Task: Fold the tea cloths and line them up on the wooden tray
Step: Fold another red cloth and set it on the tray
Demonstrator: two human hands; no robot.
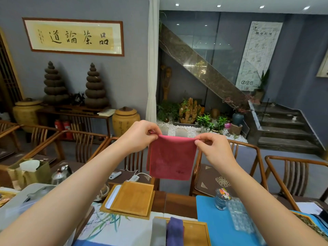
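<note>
A pink-red tea cloth (171, 158) hangs in the air in front of me, doubled over along its top edge. My left hand (140, 134) pinches its upper left corner and my right hand (213, 148) pinches its upper right corner. Below, at the near edge of the table, a wooden tray (195, 233) holds a folded grey cloth (159, 231) and a folded purple cloth (174, 232) side by side on its left part. The tray's near end is cut off by the frame.
A second bamboo tray (133, 198) with a white dish (111, 197) beside it lies further back. A blue mat (214, 221) on the right carries a glass jar (221, 198) and a clear plastic blister sheet (241, 217). A kettle (61, 173) and wooden chairs (298, 174) surround the table.
</note>
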